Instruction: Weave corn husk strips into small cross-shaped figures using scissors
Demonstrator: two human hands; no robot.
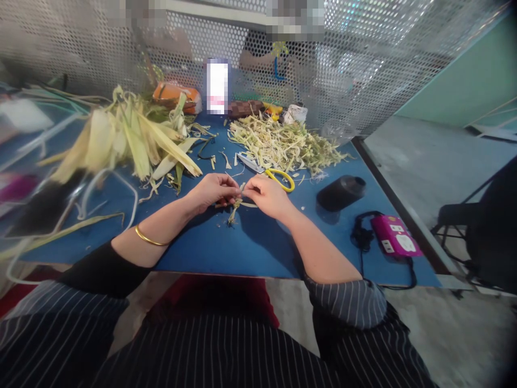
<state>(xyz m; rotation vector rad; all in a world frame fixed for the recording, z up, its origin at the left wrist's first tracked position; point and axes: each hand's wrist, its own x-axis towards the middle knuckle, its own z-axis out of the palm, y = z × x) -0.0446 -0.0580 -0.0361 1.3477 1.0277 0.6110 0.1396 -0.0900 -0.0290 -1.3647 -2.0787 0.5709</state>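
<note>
My left hand [215, 191] and my right hand [267, 195] meet fingertip to fingertip over the blue table. Between them is a small knotted piece of corn husk [233, 211], its frayed end hanging toward me. Each hand has its thumb and fingers pinched on the husk; the fingers partly hide it. Just beyond my right hand lie scissors [280, 178] with yellow handles, blades pointing away to the left. A heap of small knotted husk pieces [278, 143] sits behind them. Long pale corn husks [135, 137] are piled at the back left.
A black thread cone [341, 193] lies on its side at the right, near a magenta power box [396, 236] with a black cord. A lit phone [217, 86] stands at the back before a perforated metal screen [205, 35]. White tubing [131, 188] curves at left.
</note>
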